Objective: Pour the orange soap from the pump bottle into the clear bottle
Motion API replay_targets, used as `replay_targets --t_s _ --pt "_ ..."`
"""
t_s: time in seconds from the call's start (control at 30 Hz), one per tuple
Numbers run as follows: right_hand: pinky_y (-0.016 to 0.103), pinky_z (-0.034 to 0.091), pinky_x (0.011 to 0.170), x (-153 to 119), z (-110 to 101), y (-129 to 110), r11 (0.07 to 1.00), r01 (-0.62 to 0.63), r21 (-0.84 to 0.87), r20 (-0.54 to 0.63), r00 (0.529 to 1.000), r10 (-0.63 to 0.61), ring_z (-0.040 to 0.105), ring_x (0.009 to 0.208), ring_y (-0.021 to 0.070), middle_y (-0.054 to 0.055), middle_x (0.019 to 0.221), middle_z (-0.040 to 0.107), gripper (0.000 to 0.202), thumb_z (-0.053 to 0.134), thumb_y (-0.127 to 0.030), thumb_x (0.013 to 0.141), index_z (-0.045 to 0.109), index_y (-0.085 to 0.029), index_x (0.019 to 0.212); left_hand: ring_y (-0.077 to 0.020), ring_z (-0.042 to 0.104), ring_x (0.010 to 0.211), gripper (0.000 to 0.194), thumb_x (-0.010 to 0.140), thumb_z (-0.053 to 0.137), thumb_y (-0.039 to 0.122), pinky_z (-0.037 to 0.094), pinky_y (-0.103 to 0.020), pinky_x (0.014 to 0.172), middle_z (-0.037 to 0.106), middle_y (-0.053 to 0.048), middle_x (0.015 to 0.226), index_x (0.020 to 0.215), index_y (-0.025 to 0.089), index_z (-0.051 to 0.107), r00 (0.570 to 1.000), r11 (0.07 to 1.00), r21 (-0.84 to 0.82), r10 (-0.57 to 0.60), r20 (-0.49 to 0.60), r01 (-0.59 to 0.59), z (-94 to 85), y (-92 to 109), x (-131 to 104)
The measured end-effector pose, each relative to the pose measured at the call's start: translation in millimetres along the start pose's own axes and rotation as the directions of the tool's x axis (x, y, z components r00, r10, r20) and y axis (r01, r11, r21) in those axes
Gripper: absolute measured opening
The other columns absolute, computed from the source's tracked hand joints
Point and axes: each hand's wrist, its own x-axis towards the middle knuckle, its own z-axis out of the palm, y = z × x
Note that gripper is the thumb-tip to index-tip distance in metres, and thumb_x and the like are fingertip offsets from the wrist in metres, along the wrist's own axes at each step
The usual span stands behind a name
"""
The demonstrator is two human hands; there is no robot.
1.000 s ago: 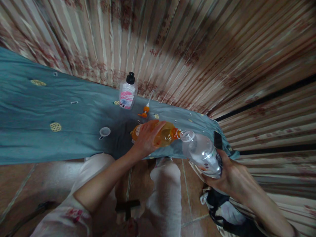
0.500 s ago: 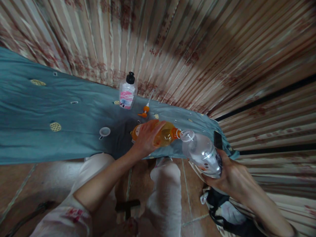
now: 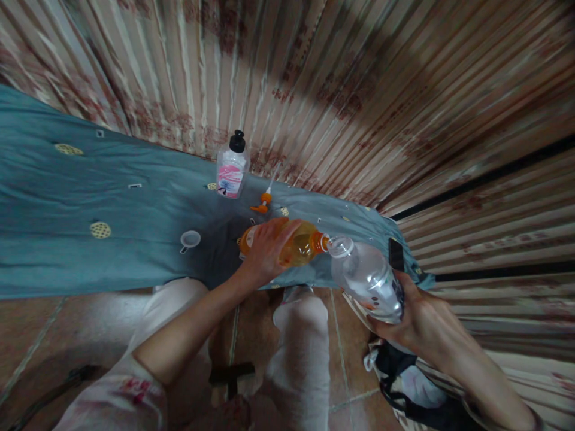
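My left hand (image 3: 266, 248) is wrapped around a clear bottle of orange-yellow liquid (image 3: 302, 243), tipped on its side with its orange neck pointing right. That neck meets the open mouth of a clear plastic bottle (image 3: 365, 276), which leans toward it in the grip of my right hand (image 3: 415, 317). Whether liquid is flowing between the two I cannot tell. Beyond my left hand lies an orange pump dispenser top (image 3: 264, 202) with its thin tube pointing away. Behind and left of it stands a clear bottle with a black cap and pink label (image 3: 230, 173).
A teal patterned cloth (image 3: 144, 209) covers the surface. On it rest a small white cap (image 3: 190, 239) at left and a dark phone-like object (image 3: 396, 254) near the right end. A pleated curtain (image 3: 287, 90) hangs behind. A black-and-white bag (image 3: 413, 383) sits on the tiled floor.
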Motion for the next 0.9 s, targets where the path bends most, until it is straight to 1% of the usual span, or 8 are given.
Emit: replay_targets --t_s 0.13,0.3,0.5,0.63,0.73,0.9 --pt "0.031 0.045 0.048 -0.5 1.1 0.9 1.000 -0.007 -0.003 0.012 1.000 0.007 0.067 0.058 0.0263 0.006 0.066 0.068 0.060 0.061 -0.045 0.069 0.049 -0.012 0.118 -0.0314 0.044 0.128 0.077 0.075 0.069 0.043 0.034 -0.049 0.107 0.048 -0.014 0.138 0.141 0.022 0.036 1.000 1.000 0.011 -0.015 0.014 0.015 -0.2 0.0 0.2" --pt "0.030 0.043 0.046 -1.8 3.0 3.2 1.000 0.011 -0.025 -0.008 1.000 -0.011 0.066 0.056 0.0269 0.006 0.065 0.068 0.063 0.061 -0.046 0.069 0.049 -0.011 0.120 -0.0311 0.045 0.128 0.074 0.077 0.068 0.042 0.035 -0.049 0.107 0.048 -0.015 0.137 0.140 0.021 0.036 1.000 1.000 0.006 -0.002 -0.004 0.002 -1.4 1.8 0.3" --pt "0.030 0.044 0.047 -2.4 2.7 2.7 0.999 0.009 -0.032 -0.011 1.000 -0.010 0.066 0.056 0.0269 0.006 0.067 0.069 0.060 0.060 -0.044 0.070 0.049 -0.012 0.120 -0.0313 0.045 0.128 0.078 0.074 0.071 0.043 0.035 -0.050 0.107 0.048 -0.015 0.138 0.141 0.023 0.035 1.000 1.000 0.015 -0.008 0.002 0.008 -0.8 0.4 0.1" --pt "0.031 0.044 0.046 -1.5 1.1 1.7 1.000 -0.002 -0.004 -0.002 1.000 0.002 0.066 0.056 0.0273 0.006 0.064 0.068 0.060 0.061 -0.044 0.069 0.051 -0.012 0.119 -0.0314 0.045 0.128 0.077 0.075 0.069 0.042 0.035 -0.049 0.107 0.047 -0.015 0.138 0.141 0.023 0.035 1.000 1.000 0.016 -0.008 0.009 0.008 -0.3 -0.3 -0.1" --pt "0.031 0.045 0.047 -0.6 -0.3 0.6 1.000 -0.016 0.024 0.005 1.000 0.015 0.067 0.059 0.0274 0.005 0.066 0.068 0.059 0.061 -0.043 0.068 0.050 -0.014 0.118 -0.0310 0.045 0.128 0.076 0.076 0.069 0.042 0.035 -0.049 0.107 0.048 -0.013 0.138 0.141 0.024 0.035 1.000 1.000 0.017 -0.012 0.009 0.012 -0.4 -0.1 0.2" --pt "0.031 0.044 0.046 -0.7 0.2 0.2 1.000 -0.009 -0.010 -0.007 1.000 0.008 0.066 0.056 0.0271 0.005 0.066 0.068 0.060 0.060 -0.045 0.068 0.050 -0.013 0.118 -0.0314 0.045 0.128 0.078 0.074 0.071 0.043 0.036 -0.049 0.107 0.049 -0.015 0.137 0.141 0.021 0.036 1.000 1.000 0.012 0.003 0.002 -0.003 -1.2 0.7 0.7"
